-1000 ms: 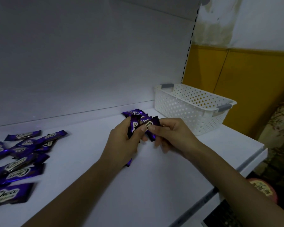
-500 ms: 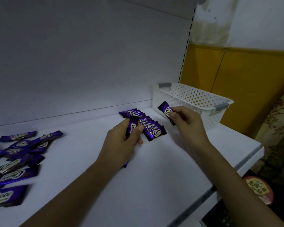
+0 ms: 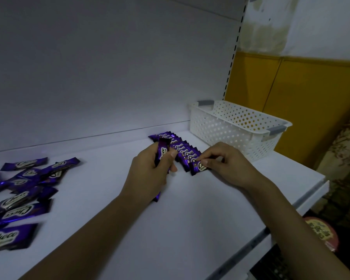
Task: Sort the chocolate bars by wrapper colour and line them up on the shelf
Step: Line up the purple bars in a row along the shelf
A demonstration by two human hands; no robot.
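A row of overlapping purple chocolate bars [image 3: 178, 147] runs from the shelf's back wall toward me on the white shelf [image 3: 190, 209]. My right hand [image 3: 226, 164] pinches the front bar [image 3: 200, 166] at the near end of that row, low on the shelf surface. My left hand [image 3: 152, 174] grips a small stack of purple bars [image 3: 162, 152] held upright, just left of the row. A loose pile of purple bars [image 3: 20, 190] lies at the shelf's left.
A white perforated basket [image 3: 238, 128] with grey handles stands at the back right, right of the row. The shelf's front edge [image 3: 271, 227] runs diagonally at the right. A red-rimmed round object [image 3: 321, 233] lies below it.
My right hand has carried a bar down from beside the basket to the near end of the row. My left hand has stayed in place with its stack.
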